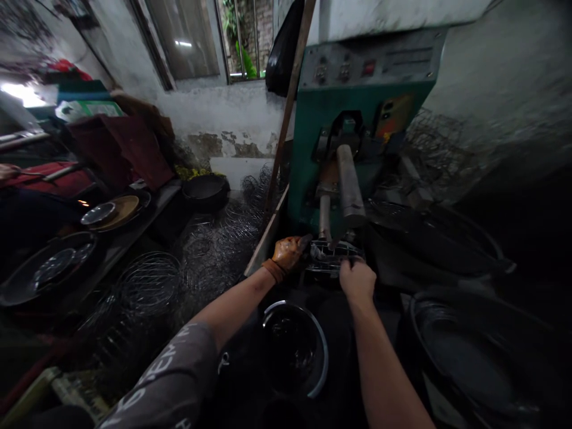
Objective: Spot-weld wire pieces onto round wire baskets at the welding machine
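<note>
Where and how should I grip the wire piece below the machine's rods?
Probably the right end of the wire piece's near edge, coming low from the front. That edge faces the person, and the right hand meets it there. The lower rod comes down close over it and the green machine stands behind, so those sides look crowded.
</note>
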Demonstrator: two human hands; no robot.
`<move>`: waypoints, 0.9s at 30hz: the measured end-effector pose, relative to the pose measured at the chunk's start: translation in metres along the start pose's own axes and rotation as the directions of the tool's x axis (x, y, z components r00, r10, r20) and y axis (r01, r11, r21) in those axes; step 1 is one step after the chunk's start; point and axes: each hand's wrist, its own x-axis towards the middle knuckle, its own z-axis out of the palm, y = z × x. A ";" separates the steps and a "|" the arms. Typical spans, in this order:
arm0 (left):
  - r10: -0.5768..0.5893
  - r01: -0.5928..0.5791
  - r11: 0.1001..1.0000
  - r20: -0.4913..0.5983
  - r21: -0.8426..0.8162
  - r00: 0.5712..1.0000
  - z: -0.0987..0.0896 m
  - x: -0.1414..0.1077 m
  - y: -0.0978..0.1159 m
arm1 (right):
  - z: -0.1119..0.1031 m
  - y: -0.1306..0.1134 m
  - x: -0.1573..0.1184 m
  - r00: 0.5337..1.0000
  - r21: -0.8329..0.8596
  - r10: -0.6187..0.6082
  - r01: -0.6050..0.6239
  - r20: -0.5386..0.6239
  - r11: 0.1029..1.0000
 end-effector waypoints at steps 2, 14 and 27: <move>-0.020 0.020 1.000 -0.007 -0.008 1.000 0.001 0.002 0.001 | 0.000 0.001 0.001 1.000 0.013 -0.010 0.009 0.005 1.000; 0.015 -0.014 1.000 0.051 -0.019 0.999 -0.011 -0.010 -0.006 | 0.002 0.004 -0.009 0.996 0.064 -0.082 0.080 0.030 0.995; 0.021 -0.017 0.998 0.065 -0.059 0.998 0.005 -0.001 -0.012 | 0.008 0.008 -0.009 0.995 0.166 -0.088 0.095 -0.049 0.981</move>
